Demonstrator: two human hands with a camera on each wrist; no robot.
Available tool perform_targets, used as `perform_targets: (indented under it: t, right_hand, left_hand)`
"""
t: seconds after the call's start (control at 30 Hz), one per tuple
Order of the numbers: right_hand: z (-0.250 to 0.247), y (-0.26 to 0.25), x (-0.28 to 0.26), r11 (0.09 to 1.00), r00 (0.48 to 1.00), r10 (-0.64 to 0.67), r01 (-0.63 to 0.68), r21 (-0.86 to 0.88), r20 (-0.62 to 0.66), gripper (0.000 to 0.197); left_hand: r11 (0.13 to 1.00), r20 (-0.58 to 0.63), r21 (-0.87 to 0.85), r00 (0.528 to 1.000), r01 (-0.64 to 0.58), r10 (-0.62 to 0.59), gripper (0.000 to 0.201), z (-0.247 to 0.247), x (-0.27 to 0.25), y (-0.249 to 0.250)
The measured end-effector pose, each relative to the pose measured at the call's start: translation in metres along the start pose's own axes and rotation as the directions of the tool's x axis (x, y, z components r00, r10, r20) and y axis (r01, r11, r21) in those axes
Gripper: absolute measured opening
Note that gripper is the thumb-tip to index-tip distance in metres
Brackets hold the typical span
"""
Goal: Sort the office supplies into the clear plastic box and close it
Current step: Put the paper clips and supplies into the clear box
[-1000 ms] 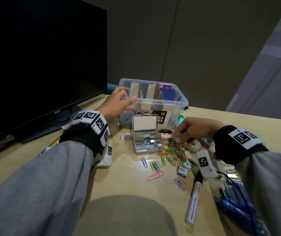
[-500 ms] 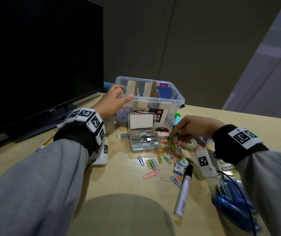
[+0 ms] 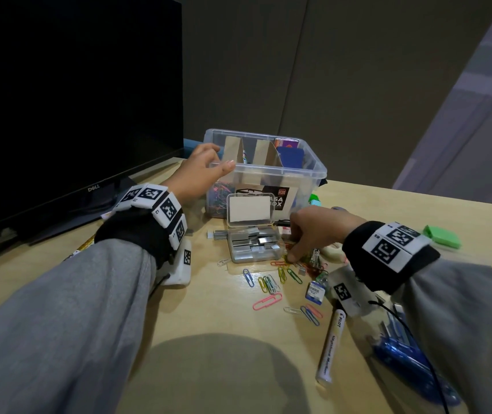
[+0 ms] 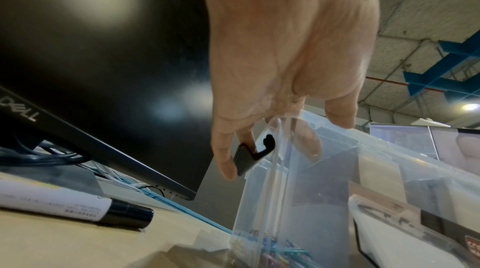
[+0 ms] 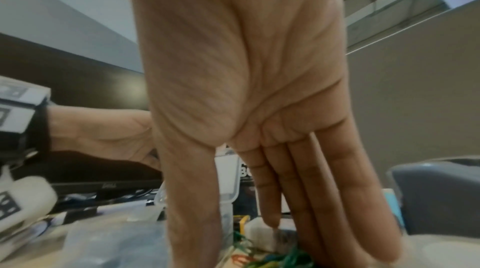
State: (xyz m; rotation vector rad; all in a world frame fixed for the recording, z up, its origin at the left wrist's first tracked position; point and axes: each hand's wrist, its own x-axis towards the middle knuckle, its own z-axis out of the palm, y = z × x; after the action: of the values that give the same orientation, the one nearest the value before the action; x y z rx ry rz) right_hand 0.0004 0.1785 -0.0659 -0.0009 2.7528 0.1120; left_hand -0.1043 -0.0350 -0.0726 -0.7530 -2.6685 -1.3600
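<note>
The black monitor (image 3: 74, 94) to my left reads DELL, the white marker pen (image 3: 329, 348) lying near me on the pale wooden table (image 3: 214, 318) reads PILOT, and the clear plastic box (image 3: 307, 171) standing open at the back carries a dark label ending in "OX". My left hand (image 3: 198, 174) reaches forward with its grip curled over the box's near-left rim, thumb inside. My right hand (image 3: 313, 231) points down in front of the box, its grip pinching into the heap of coloured paper clips (image 3: 286, 265) just right of the small open case of silver staples (image 3: 253, 242).
</note>
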Motion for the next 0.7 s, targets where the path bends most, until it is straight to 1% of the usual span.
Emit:
perform_targets:
  t: [0.07, 0.17, 0.23, 0.3, 0.37, 0.47, 0.5, 0.57, 0.63, 0.7]
  right_hand:
    - [0.001, -0.005, 0.002, 0.999, 1.000, -0.008, 0.009, -0.044, 0.021, 0.050]
    - [0.007, -0.010, 0.003, 0.997, 0.999, -0.040, 0.042, -0.067, 0.031, 0.049]
    - [0.009, -0.012, 0.004, 0.995, 0.997, -0.073, 0.074, -0.068, 0.016, 0.044]
    - [0.007, -0.010, 0.004, 0.995, 0.996, -0.091, 0.092, -0.041, 0.015, 0.033]
    - [0.004, -0.003, 0.004, 0.992, 0.995, -0.088, 0.084, 0.099, 0.036, 0.019]
    - [-0.004, 0.012, 0.002, 0.945, 0.997, -0.068, 0.052, 0.323, 0.040, 0.005]
    - [-0.007, 0.017, 0.001, 0.923, 0.997, -0.064, 0.047, 0.382, 0.032, 0.003]
    - [-0.014, 0.025, -0.002, 0.875, 0.998, -0.054, 0.036, 0.483, 0.025, 0.007]
    - [-0.021, 0.032, -0.005, 0.844, 0.999, -0.044, 0.027, 0.536, 0.019, 0.005]
    - [-0.028, 0.037, -0.009, 0.827, 0.999, -0.043, 0.031, 0.561, 0.009, 0.006]
  left_hand:
    - [1.000, -0.001, 0.002, 1.000, 0.005, -0.005, 0.033, 0.000, 0.000, 0.000]
    - [1.000, 0.004, 0.006, 1.000, 0.003, -0.003, 0.032, 0.000, -0.001, 0.000]
    - [1.000, 0.004, 0.010, 1.000, -0.002, 0.002, 0.030, -0.001, -0.001, 0.000]
    - [1.000, 0.009, 0.008, 1.000, -0.006, 0.006, 0.030, -0.001, -0.001, 0.000]
    - [1.000, 0.013, 0.009, 1.000, -0.004, 0.003, 0.031, -0.001, -0.002, 0.000]
    - [1.000, 0.016, 0.015, 1.000, 0.004, -0.004, 0.029, -0.001, -0.002, 0.001]
    - [1.000, 0.016, 0.015, 1.000, 0.004, -0.004, 0.029, -0.001, -0.002, 0.001]
    - [1.000, 0.017, 0.013, 1.000, 0.000, 0.000, 0.032, -0.001, -0.001, 0.001]
    - [1.000, 0.014, 0.005, 1.000, -0.003, 0.003, 0.035, -0.001, -0.001, 0.001]
    - [1.000, 0.014, 0.003, 1.000, -0.001, 0.001, 0.032, -0.001, -0.001, 0.001]
